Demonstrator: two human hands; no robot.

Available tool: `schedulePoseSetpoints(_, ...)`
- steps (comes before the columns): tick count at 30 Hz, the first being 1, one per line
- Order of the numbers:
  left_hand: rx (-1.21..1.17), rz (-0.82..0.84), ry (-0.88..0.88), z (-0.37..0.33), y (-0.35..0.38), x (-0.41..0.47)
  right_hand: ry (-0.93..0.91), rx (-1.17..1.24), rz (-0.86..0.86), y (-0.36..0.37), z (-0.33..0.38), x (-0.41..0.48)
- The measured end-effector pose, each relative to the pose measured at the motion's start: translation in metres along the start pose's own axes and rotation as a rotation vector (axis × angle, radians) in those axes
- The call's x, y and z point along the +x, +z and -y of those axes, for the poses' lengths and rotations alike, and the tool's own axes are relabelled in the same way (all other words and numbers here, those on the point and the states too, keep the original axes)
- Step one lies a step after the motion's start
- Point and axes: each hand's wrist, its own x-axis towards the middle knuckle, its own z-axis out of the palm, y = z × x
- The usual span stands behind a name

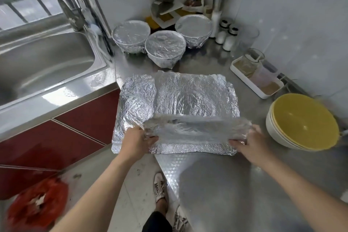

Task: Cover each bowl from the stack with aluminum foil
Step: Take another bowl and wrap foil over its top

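Note:
A pile of crinkled aluminium foil sheets (188,94) lies flat on the steel counter in front of me. My left hand (137,142) pinches the near left corner of the top foil sheet (195,128), and my right hand (248,143) pinches its near right corner. That near edge is lifted and folded back over the pile. A stack of yellow bowls with white outsides (301,120) stands uncovered at the right. Three foil-covered bowls sit at the back: one on the left (130,35), one in the middle (165,47), one on the right (194,29).
A steel sink (43,62) with a tap lies to the left. Spice jars (226,34), a rack and a white tray with containers (256,73) crowd the back right corner. The counter edge runs near the foil's left side; a red-bagged bin (37,201) stands on the floor.

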Motion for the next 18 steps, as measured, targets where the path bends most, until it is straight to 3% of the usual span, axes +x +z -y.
schedulePoseSetpoints(4,0.044,0.038,-0.101,-0.006,0.002,-0.001,0.092,-0.044,0.000,0.005,0.001,0.002)
schedulePoseSetpoints(13,0.325,0.056,-0.120,-0.025,-0.001,-0.007,0.181,-0.221,0.001,0.011,0.008,0.010)
schedulePoseSetpoints(18,0.354,0.044,-0.146,-0.033,-0.002,-0.011,0.225,-0.280,-0.107,0.013,0.010,0.010)
